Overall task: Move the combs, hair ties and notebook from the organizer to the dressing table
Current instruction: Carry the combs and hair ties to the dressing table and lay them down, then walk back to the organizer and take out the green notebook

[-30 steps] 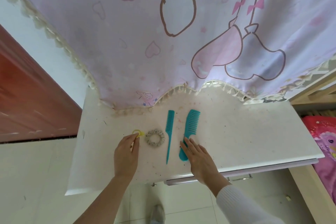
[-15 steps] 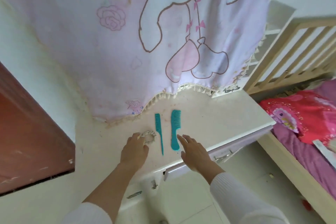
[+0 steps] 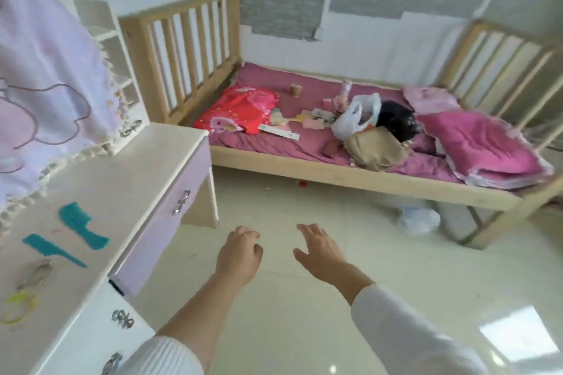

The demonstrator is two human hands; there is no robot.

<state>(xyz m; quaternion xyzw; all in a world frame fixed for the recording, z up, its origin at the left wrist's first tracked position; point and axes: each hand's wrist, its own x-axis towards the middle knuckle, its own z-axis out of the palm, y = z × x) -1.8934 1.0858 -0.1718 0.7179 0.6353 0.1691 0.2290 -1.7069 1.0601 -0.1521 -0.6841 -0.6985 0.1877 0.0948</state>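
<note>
On the white dressing table [image 3: 122, 173] at the left lie a wide teal comb [image 3: 82, 225], a thin teal tail comb [image 3: 51, 250], a beige scrunchie [image 3: 36, 274] and a yellow hair tie [image 3: 18, 307]. My left hand [image 3: 240, 253] and my right hand [image 3: 320, 250] hang over the floor to the right of the table, away from these things. Both hands hold nothing and their fingers are apart. I see no notebook and no organizer that I can make out.
A wooden bed [image 3: 350, 173] with a magenta sheet fills the right side, strewn with a white plastic bag [image 3: 356, 119], a red pillow [image 3: 240, 109] and small items. A pink patterned cloth [image 3: 51, 70] hangs over the table's back. A drawer [image 3: 164, 216] stands slightly out. Pale tiled floor lies between.
The view has swung right from the table top to the bed. Both hands left the combs and hair ties and now hover over the floor, holding nothing.
</note>
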